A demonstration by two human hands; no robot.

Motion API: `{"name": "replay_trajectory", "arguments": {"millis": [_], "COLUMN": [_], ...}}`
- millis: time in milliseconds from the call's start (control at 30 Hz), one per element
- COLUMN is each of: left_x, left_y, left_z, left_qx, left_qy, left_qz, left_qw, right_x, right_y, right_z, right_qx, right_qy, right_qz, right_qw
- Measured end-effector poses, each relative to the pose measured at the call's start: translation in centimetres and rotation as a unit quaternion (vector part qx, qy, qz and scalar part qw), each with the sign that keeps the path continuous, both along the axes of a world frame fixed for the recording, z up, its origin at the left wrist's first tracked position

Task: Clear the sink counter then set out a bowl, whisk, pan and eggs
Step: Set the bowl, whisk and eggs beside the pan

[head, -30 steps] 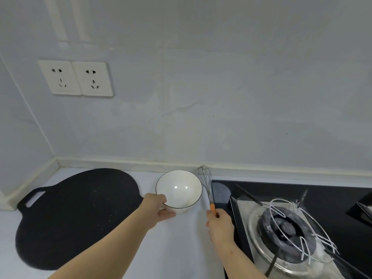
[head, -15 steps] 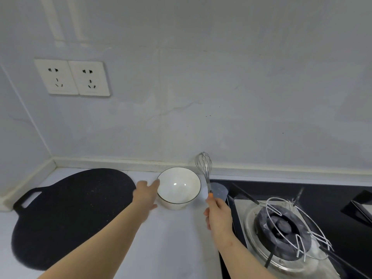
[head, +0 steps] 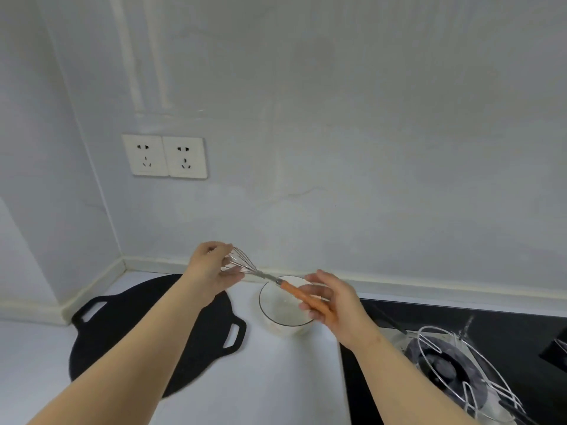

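The right hand (head: 334, 305) grips the orange handle of the whisk (head: 270, 277), its fingers curled round the handle; the left hand (head: 211, 268) pinches the wire head at the other end, thumb below and fingers above. The whisk is thus carried off the worktop (head: 260, 378) by both hands. Its long axis slants from the wire head, high and to the left, down to the handle, low and to the right. The white bowl (head: 276, 314) stands directly beneath the handle end, near the back edge of the worktop, so the right hand is the nearer one to it and the left hand lies up and to the left of its rim. Judged from this, setting the whisk down calls for the left hand to let go and the right hand to swing the wire head round and down, into the bowl or beside it. The black two-handled pan (head: 147, 332) lies flat at the left of the bowl, near the back left corner. The black stove (head: 491, 326), with a wire rack (head: 460, 372) on its burner, borders the bowl on the right and leaves only a narrow strip of free worktop there. Two sockets (head: 164, 156) sit on the wall above the pan. No eggs are in view.
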State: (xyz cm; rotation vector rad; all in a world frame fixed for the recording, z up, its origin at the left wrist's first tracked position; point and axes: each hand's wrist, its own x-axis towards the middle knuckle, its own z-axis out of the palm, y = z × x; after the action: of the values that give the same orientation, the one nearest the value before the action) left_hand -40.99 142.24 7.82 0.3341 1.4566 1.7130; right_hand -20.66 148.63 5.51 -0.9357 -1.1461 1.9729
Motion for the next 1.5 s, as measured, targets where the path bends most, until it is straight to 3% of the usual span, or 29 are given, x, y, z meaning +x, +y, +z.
{"name": "replay_trajectory", "arguments": {"millis": [100, 167, 233, 300, 367, 433, 633, 967, 1500], "left_x": [0.7, 2.1, 3.5, 4.1, 4.1, 4.1, 4.5, 4.8, 5.0], "left_y": [-0.2, -0.1, 0.2, 0.8, 1.2, 1.4, 1.5, 1.5, 1.5], "left_z": [-1.4, -2.4, -3.0, -4.0, -5.0, -5.6, -8.1, -10.1, -10.9], "left_qx": [0.003, -0.001, -0.039, -0.153, -0.234, -0.248, -0.197, -0.192, -0.17], "left_qy": [-0.082, -0.108, -0.099, 0.076, 0.28, 0.348, 0.329, 0.353, 0.292], "left_qz": [0.023, 0.008, -0.025, -0.054, -0.063, -0.087, -0.196, -0.21, -0.187], "left_qw": [0.996, 0.994, 0.994, 0.984, 0.929, 0.9, 0.902, 0.891, 0.922], "right_x": [-0.3, -1.1, -1.9, -2.1, -1.7, -1.2, -1.5, -0.7, -0.5], "right_y": [0.3, 0.2, 0.1, 0.4, 1.0, 1.7, 2.6, 3.0, 2.5], "right_z": [0.8, 0.6, 0.0, -0.5, -0.8, -1.4, -4.1, -6.2, -7.0], "right_qx": [-0.093, -0.074, -0.023, 0.006, 0.013, 0.017, 0.007, -0.106, -0.181], "right_qy": [0.188, 0.173, 0.087, 0.039, 0.03, 0.02, -0.103, -0.076, -0.066], "right_qz": [-0.081, -0.075, -0.069, -0.112, -0.174, -0.211, -0.177, -0.186, -0.183], "right_qw": [0.974, 0.979, 0.994, 0.993, 0.984, 0.977, 0.979, 0.974, 0.964]}}
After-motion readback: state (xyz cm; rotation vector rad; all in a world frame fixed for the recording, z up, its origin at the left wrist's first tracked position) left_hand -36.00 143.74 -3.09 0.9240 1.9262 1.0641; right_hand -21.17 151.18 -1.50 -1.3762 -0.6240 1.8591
